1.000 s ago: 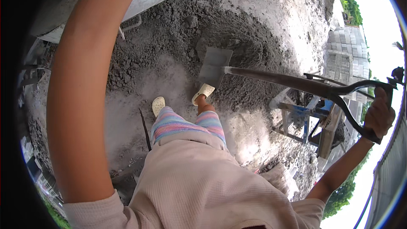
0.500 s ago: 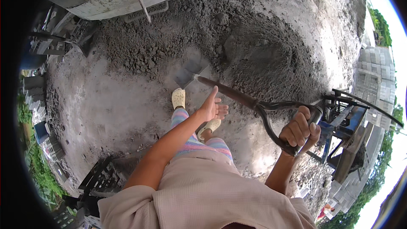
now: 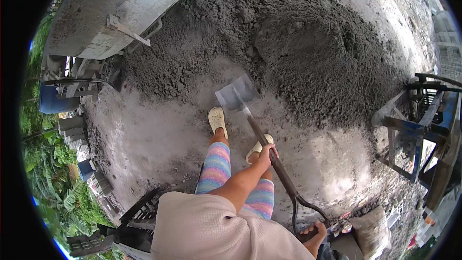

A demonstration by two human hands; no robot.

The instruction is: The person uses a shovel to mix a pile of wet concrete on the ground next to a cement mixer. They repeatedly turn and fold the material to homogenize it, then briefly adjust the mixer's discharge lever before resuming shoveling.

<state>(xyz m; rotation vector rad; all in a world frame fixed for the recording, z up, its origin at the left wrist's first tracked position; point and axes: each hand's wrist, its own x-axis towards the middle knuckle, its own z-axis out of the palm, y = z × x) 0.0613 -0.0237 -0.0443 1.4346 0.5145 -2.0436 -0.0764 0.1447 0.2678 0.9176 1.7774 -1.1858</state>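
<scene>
A shovel [image 3: 260,132] slants across in front of me, its flat grey metal blade [image 3: 238,95] low over the ground near my feet. Midway down the brown shaft, my left hand [image 3: 268,154] is wrapped round it. At the lower right my right hand [image 3: 315,235] grips the D-shaped handle end, close to my side. Beyond the blade lies a large heap of dark grey, damp-looking mix [image 3: 327,58], with loose clumps spreading to the left. Whether the blade touches the ground I cannot tell.
My feet wear cream clogs [image 3: 217,118] beside the blade. A big pale metal container [image 3: 125,9] with a latch stands at the upper left. At right is a blue and black metal frame [image 3: 418,120]; a whitish sack [image 3: 373,231] lies below it. Blue drum [image 3: 55,98] at far left.
My left hand, open beside the shaft before, has closed round it. My right hand and the handle have come down and nearer my body. The shaft now stands steeper, and the view has shifted.
</scene>
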